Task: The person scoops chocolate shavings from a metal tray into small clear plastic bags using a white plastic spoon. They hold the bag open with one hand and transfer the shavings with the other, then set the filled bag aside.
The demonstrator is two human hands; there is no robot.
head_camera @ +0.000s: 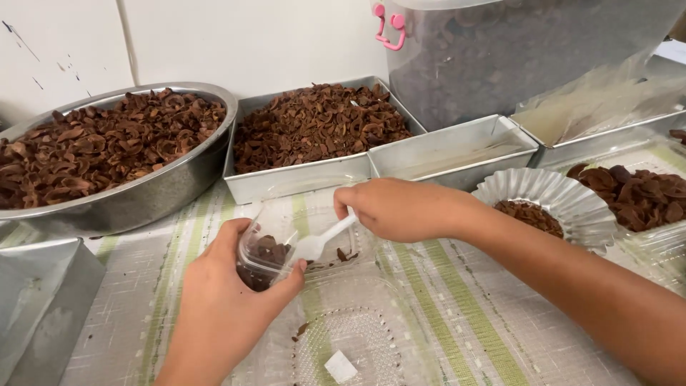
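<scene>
Clear clamshell tub (266,251) (left hand (223,304) gripping).

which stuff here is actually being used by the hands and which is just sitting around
In use:
left hand gripping the small clear cup with brown pieces inside
right hand holding the white plastic spoon at the cup's mouth

Lying about:
round metal bowl
rectangular metal tray
empty metal tray
fluted clear dish
lidded clear bin

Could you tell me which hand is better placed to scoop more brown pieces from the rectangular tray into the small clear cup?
Probably the right hand: it already holds the white plastic spoon, and the rectangular tray lies just beyond it. The left hand is occupied gripping the small clear cup.
</scene>
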